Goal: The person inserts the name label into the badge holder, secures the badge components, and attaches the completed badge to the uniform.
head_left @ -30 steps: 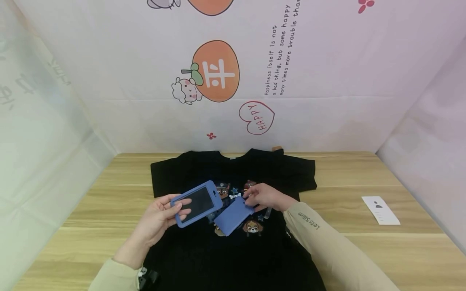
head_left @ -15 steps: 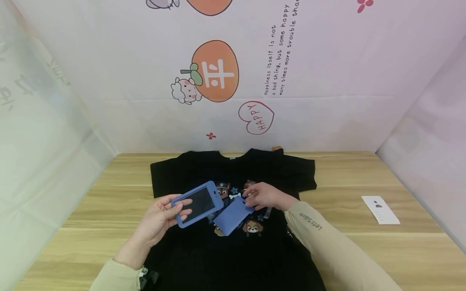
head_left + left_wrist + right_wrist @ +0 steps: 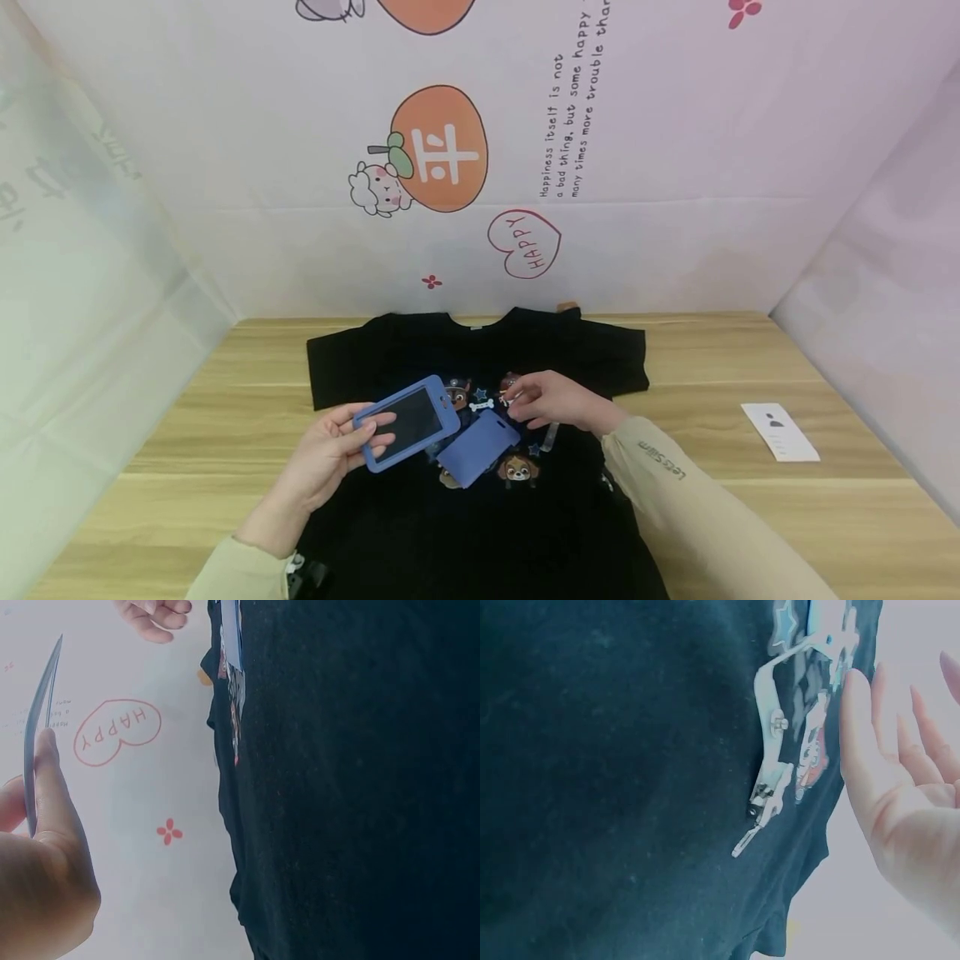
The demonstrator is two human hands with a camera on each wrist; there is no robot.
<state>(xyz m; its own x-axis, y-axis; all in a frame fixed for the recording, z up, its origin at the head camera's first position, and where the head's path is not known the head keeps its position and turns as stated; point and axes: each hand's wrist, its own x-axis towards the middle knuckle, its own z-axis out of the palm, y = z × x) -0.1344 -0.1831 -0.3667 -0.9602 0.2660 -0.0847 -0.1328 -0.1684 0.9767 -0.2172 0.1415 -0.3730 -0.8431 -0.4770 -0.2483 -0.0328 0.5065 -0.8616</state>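
My left hand (image 3: 318,462) pinches a blue badge holder frame (image 3: 447,411) with a see-through window, thumb on the near face and fingers behind. In the left wrist view this frame (image 3: 30,750) appears edge-on. A flat blue panel (image 3: 477,451) with a slot near one end lies tilted on the print of a black T-shirt (image 3: 480,533). Just above and right of that panel hovers my right hand (image 3: 562,402), apart from it. The right wrist view shows the right hand's fingers (image 3: 859,724) extended. A pale strap with a metal clip (image 3: 765,712) lies on the shirt.
A white card (image 3: 780,432) with a person icon lies on the wooden table (image 3: 705,358) at the right. Behind the shirt's collar a small brown item (image 3: 567,307) peeks out. Printed white cloth (image 3: 645,258) hangs behind and at both sides.
My right hand has let go of the blue panel and moved slightly up and right. The panel stays on the shirt. The left hand still holds the frame in about the same place.
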